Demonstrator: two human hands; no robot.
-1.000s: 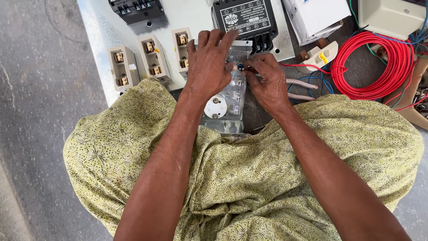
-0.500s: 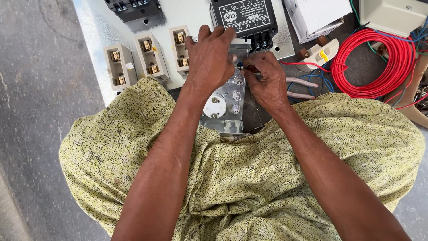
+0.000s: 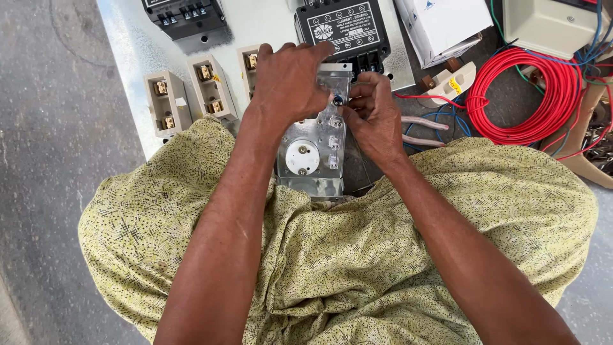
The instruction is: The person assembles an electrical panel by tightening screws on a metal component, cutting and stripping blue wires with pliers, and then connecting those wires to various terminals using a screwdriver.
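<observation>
A shiny metal panel plate (image 3: 311, 160) with round cut-outs and a white dial stands tilted against my lap. My left hand (image 3: 288, 82) grips its upper left part, fingers wrapped over the top edge. My right hand (image 3: 373, 115) pinches a small dark round fitting (image 3: 338, 100) set in a hole near the plate's top. A black relay box (image 3: 345, 29) lies just behind the plate on a pale metal sheet (image 3: 131, 51).
Three beige fuse holders (image 3: 191, 96) sit on the sheet at left, another black unit (image 3: 186, 14) above them. A red wire coil (image 3: 533, 96), pliers (image 3: 424, 131), a white carton (image 3: 444, 22) and a beige box (image 3: 549, 25) lie at right. Yellow-green cloth (image 3: 357, 255) covers my lap.
The view has shifted slightly; both hands stay on the metal plate, with my right fingers still working at the small fitting near its top.
</observation>
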